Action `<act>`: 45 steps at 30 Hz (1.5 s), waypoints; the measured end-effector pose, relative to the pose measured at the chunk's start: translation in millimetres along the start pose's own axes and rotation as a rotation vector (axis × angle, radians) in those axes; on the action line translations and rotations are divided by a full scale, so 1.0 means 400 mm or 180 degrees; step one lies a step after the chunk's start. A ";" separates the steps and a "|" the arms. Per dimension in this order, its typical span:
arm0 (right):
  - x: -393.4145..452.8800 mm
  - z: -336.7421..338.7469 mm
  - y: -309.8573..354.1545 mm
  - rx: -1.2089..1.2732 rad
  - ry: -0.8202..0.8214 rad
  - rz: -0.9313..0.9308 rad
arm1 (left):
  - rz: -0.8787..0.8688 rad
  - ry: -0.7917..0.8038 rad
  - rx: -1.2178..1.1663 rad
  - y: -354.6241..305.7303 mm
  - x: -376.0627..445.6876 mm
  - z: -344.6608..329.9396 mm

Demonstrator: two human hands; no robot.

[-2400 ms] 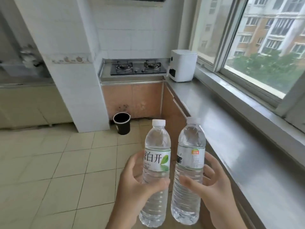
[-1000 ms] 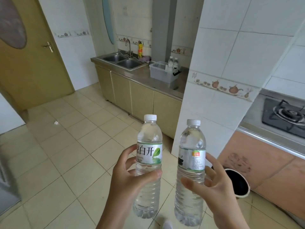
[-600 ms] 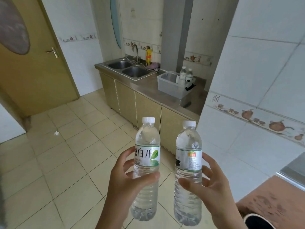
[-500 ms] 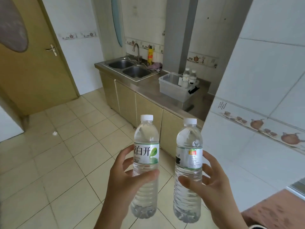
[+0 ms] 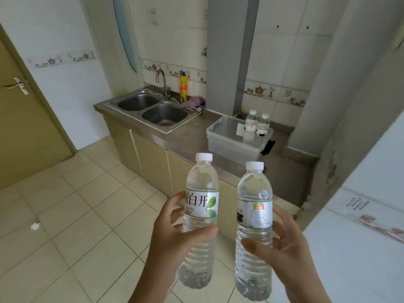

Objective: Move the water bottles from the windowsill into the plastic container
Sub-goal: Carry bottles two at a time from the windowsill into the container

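My left hand (image 5: 175, 237) grips a clear water bottle with a white-and-green label (image 5: 201, 204), held upright. My right hand (image 5: 282, 248) grips a second clear bottle with a small orange mark on its label (image 5: 254, 215), also upright, just to the right of the first. Ahead, on the steel counter, stands the translucent plastic container (image 5: 227, 145). Two water bottles (image 5: 255, 125) stand upright in its far right corner. The windowsill is out of view.
A double steel sink (image 5: 153, 109) with a tap lies left of the container, with a yellow bottle (image 5: 183, 88) and a purple cloth behind it. A white tiled pillar (image 5: 360, 215) juts in at the right. A brown door (image 5: 21, 127) is at left. Tiled floor lies between me and the counter.
The view has swung from the window and stove side round to the sink counter, and the container has come nearer. Both hands keep the same hold on the two bottles.
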State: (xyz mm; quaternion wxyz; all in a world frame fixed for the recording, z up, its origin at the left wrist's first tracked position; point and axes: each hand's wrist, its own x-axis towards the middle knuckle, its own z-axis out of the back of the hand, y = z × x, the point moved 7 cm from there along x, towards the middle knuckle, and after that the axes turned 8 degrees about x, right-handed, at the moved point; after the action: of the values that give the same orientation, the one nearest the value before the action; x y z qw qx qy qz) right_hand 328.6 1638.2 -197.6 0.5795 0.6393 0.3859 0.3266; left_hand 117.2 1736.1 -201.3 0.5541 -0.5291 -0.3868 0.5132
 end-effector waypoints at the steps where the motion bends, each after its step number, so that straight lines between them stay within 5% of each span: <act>1: 0.039 -0.017 0.001 0.0034 -0.0045 0.0002 | -0.0015 0.0071 0.0019 -0.010 0.055 0.000; 12: 0.444 -0.042 -0.014 -0.0003 -0.0549 0.0083 | -0.0112 0.0630 -0.0038 -0.058 0.530 -0.131; 27: 1.081 0.104 -0.092 -0.0078 -0.0829 -0.0190 | 0.0065 0.1146 -0.0369 -0.120 1.115 -0.514; 45: 1.302 0.175 -0.164 -0.0447 -0.1776 0.0092 | -0.0340 0.1569 0.0528 -0.029 1.396 -0.800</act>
State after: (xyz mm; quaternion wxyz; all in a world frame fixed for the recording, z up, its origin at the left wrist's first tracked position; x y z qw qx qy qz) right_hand 636.2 2059.9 -286.4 0.7014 0.6681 0.1789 0.1723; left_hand 527.2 2222.6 -299.0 0.6994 -0.5697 -0.2241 0.3689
